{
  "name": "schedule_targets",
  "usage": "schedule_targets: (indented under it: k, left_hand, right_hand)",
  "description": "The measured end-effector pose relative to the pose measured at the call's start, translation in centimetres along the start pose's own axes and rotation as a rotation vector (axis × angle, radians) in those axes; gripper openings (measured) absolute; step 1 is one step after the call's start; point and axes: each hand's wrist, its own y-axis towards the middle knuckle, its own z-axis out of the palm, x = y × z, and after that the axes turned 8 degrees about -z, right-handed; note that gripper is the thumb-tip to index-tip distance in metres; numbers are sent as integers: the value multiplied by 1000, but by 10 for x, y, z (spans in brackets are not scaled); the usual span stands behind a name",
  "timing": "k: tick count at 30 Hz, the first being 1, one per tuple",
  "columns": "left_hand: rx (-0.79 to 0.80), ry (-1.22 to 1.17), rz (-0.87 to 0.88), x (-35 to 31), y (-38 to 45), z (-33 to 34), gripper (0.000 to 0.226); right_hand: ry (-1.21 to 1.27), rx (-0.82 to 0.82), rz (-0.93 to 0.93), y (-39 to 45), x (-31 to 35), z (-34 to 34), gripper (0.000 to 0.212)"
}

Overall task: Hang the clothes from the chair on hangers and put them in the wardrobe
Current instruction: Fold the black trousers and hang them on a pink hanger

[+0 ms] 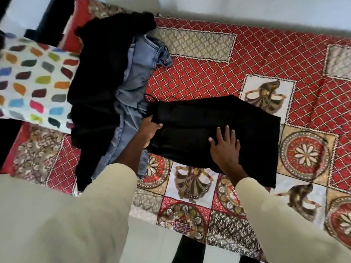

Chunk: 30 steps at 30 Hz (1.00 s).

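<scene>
So the clothes are all lying on a bed covered with a red patterned bedspread [247,59], the kind with dancer figures and round flower medallions printed on it. There's a folded black garment [218,118] lying roughly in the middle of the bed, closer to the near edge, with a thin drawstring [145,103] poking out of its left end.

The left hand [150,132] is gripping that left end of the black garment, thumb on top and fingers curled under the fabric right by the drawstring. The right hand [225,147] is flat on top of the same garment, fingers straight and spread, just pressing down on the cloth near its near side. Both arms are in pale cream sleeves [85,215].

Just left of that, a pair of light blue jeans [133,80] is stretched from the far side of the bed toward the near edge, and the black garment's left end overlaps it a bit. On top of the jeans' left side there's a bigger heap of black clothing [100,73], can't really tell what pieces are in there, it's all dark and blurry.

At the left edge of the bed sits a white pillow [34,80] with colourful leaf shaped spots, touching the black heap
</scene>
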Motion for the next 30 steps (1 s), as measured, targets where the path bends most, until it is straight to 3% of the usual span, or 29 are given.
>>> schedule_targets:
  k: [7, 10, 13, 15, 19, 21, 23, 26, 30]
  left_hand:
    - [-370, 360, 250, 19, -1, 15, 46]
    - [-577, 556, 270, 28, -8, 25, 44]
    - [-677, 537, 24, 23, -15, 32, 71]
    - [-675, 570, 8, 22, -15, 34, 79]
    - [-673, 556, -40, 17, -9, 31, 91]
    - [-656, 573, -45, 16, -6, 29, 89]
    - [-633, 574, -16, 16, -6, 28, 81]
    - [-657, 569, 47, 14, -19, 34, 67]
    - [-746, 578, 203, -2, -55, 56, 55]
  right_hand:
    - [-44, 96, -55, 9, -2, 18, 59]
    - [-40, -88, -32, 9, -14, 4, 54]
    - [48, -382, 370, 4, -48, -20, 67]
    - [202, -387, 561, 4, -73, -35, 79]
    - [429, -348, 756, 11, -107, -48, 95]
    - [618, -351, 725, 14, -123, -45, 91]
    - [803, -419, 614, 11, -131, -44, 74]
    - [847, -440, 505, 8, -135, -47, 50]
    - [765, -542, 451, -2, -139, -62, 41]
